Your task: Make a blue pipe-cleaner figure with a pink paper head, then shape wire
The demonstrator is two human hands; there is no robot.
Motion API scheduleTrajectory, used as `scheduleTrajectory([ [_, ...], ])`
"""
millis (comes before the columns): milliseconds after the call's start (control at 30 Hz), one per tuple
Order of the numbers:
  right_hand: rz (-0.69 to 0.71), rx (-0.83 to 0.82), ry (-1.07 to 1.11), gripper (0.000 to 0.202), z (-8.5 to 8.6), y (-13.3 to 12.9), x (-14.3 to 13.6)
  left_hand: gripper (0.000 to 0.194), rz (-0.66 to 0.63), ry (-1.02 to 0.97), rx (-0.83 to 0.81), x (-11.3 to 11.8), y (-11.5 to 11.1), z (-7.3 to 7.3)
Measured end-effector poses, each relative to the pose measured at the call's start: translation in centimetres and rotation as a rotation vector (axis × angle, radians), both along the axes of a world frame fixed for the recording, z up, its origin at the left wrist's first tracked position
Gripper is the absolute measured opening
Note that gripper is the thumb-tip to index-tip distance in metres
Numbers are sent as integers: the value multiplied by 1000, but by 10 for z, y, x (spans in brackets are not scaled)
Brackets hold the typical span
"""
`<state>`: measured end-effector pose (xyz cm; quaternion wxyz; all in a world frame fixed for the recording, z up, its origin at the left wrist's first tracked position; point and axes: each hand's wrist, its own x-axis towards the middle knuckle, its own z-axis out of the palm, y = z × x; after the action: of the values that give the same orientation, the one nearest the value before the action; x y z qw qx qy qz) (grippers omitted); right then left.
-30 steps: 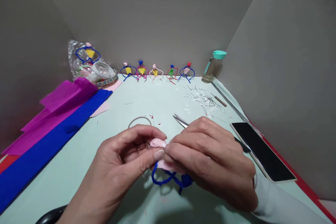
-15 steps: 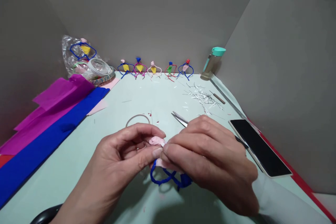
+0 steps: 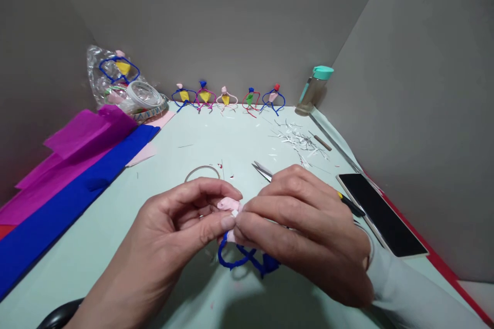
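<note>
Between both hands, low over the table, is a small wire figure wrapped in blue and pink crepe paper [image 3: 236, 262]. My left hand [image 3: 181, 231] pinches its pink end [image 3: 228, 204] between thumb and fingers. My right hand [image 3: 297, 221] is closed on the figure's pink middle, fingertips meeting my left thumb, and hides much of it. A tiny white piece shows where the fingertips meet. Blue loops hang below the fingers. Scissors [image 3: 263, 171] lie partly under my right hand, and a ring [image 3: 202, 168] lies beyond my left hand.
Several finished-looking figures [image 3: 204, 96] lean on the back wall. Blue [image 3: 77, 200] and magenta crepe paper [image 3: 92, 131] lie left, by tape rolls [image 3: 143, 93]. Wire scraps [image 3: 297, 139], an awl [image 3: 322, 142], a bottle [image 3: 314, 90] and a phone [image 3: 382, 216] are on the right.
Both hands stay on the figure. My right hand has shifted slightly left and up, its fingertips moving closer to my left thumb. More of the scissors' handle shows beside my right hand.
</note>
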<state>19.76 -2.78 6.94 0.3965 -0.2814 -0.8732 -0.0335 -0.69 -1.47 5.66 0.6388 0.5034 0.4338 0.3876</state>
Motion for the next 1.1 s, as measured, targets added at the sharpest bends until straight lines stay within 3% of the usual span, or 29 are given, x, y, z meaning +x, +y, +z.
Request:
scheduleTrajectory([
  [400,29,58,-98,10,2,8,2,9,-7,19,23,4,2,2],
  [700,29,146,-124,27,1,9,1,9,50,38,23,5,3,3],
  [967,28,183,-284,41,7,13,2,3,56,35,51,7,2,2],
  [1100,-10,205,-285,34,7,12,0,4,67,-10,62,8,3,2],
])
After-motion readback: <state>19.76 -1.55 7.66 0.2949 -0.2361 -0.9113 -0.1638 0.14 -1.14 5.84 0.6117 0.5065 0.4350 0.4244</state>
